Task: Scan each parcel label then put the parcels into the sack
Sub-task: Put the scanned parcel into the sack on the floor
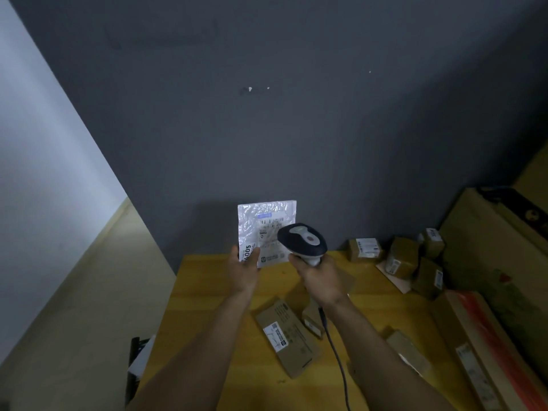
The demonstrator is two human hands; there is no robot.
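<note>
Above the yellow wooden table (207, 292), the left hand (244, 272) pinches the white crinkled plastic parcel (261, 223) upright by its 7 o'clock corner. The right hand (318, 278) grips the grey corded handheld scanner (302, 240) at the parcel's 4 o'clock. The printed label (271, 232) should be held taut and square to the scanner.

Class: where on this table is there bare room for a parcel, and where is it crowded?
The table is bare along its left side, between its edge and the flat cardboard parcel. A smaller patch lies right of the scanner cable. Crowded: the far right corner, piled with small brown boxes.
</note>
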